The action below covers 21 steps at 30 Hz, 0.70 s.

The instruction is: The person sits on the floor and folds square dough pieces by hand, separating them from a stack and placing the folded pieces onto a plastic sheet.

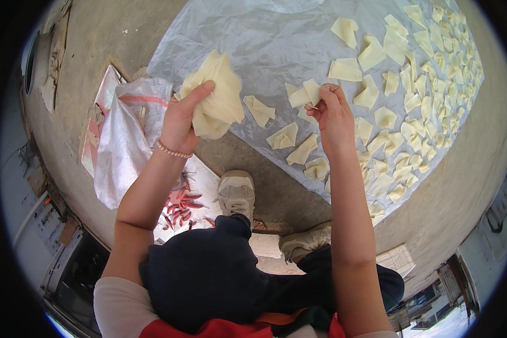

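A thick bunch of thin, pale yellow dough sheets (219, 95) is gripped in my left hand (185, 112), its thumb pressed on top. Between the fingertips of my right hand (334, 114) is a small pale dough piece (312, 91), held over the translucent plastic sheet (274, 55). That piece overlaps another dough piece (295, 98); whether they touch cannot be told. Many flat, folded and crumpled dough pieces (384, 117) lie spread over the right part of the sheet, with a few nearer my hands, such as a folded one (259, 110) between them.
A white woven plastic sack (124, 156) lies at the left on a board. Red chili peppers (183, 207) lie on a light surface beside my shoe (236, 192). My other shoe (306, 241) is near the sheet's lower edge. Concrete floor (122, 38) surrounds the sheet.
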Tool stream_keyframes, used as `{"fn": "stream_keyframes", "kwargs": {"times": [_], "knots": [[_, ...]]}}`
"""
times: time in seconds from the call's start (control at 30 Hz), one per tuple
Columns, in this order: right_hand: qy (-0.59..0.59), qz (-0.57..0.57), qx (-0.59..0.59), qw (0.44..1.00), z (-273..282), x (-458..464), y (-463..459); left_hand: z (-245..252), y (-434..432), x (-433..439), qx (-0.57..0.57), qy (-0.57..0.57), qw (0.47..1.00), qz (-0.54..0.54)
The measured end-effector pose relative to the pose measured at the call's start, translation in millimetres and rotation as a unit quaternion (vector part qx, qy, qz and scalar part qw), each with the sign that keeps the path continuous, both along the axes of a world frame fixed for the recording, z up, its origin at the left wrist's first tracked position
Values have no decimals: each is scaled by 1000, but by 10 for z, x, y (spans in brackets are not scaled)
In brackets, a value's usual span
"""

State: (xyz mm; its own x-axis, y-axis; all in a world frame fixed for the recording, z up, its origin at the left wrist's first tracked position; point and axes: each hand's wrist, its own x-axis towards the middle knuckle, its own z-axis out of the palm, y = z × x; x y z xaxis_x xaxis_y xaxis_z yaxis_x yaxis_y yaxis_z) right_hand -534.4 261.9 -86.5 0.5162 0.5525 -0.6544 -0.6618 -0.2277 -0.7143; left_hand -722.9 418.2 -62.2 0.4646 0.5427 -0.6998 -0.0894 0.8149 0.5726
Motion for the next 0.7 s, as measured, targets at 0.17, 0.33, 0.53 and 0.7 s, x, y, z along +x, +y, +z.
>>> {"fn": "stream_keyframes", "kwargs": {"times": [0.17, 0.33, 0.53, 0.7], "knots": [[-125, 144, -90, 978, -229, -154, 117, -69, -81, 88, 7, 9, 999, -53], [-158, 183, 48, 969, 171, -303, 38, 13, -229, 230, 16, -9, 992, -126], [-127, 114, -29, 985, 252, -250, 129, 64, -235, 285, 19, -13, 991, -134], [-205, 33, -50, 977, 91, 127, 182, 38, -174, 203, 5, -16, 991, -130]]}}
